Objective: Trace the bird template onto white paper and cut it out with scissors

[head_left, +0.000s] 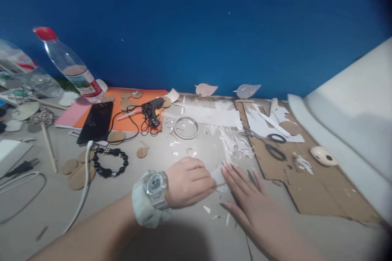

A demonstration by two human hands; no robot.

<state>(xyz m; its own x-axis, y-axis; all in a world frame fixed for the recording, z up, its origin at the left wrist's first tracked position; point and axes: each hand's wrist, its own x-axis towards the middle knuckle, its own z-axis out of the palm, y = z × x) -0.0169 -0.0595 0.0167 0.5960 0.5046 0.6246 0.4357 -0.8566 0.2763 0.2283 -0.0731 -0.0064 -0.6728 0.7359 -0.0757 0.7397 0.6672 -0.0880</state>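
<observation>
A small white paper piece [218, 176] lies on the grey tabletop between my two hands. Curled over its left edge is my left hand [190, 182], with a watch at the wrist; its fingers are closed, and their tips are partly hidden at the paper. My right hand [248, 193] lies palm down with its fingers stretched out, the fingertips pressing on the paper's right side. Tiny white paper scraps [207, 209] are scattered just below the hands. Black-handled scissors [276, 153] rest partly on the brown cardboard [321, 195], to the right of my hands.
Two paper birds [206, 89] stand by the blue wall. A glue gun [152, 110] rests on orange paper [128, 124], near a phone [95, 122] and a red-capped bottle [73, 67]. A bead bracelet [110, 162], a tape ring [185, 127] and a white cable [82, 200] lie left of centre.
</observation>
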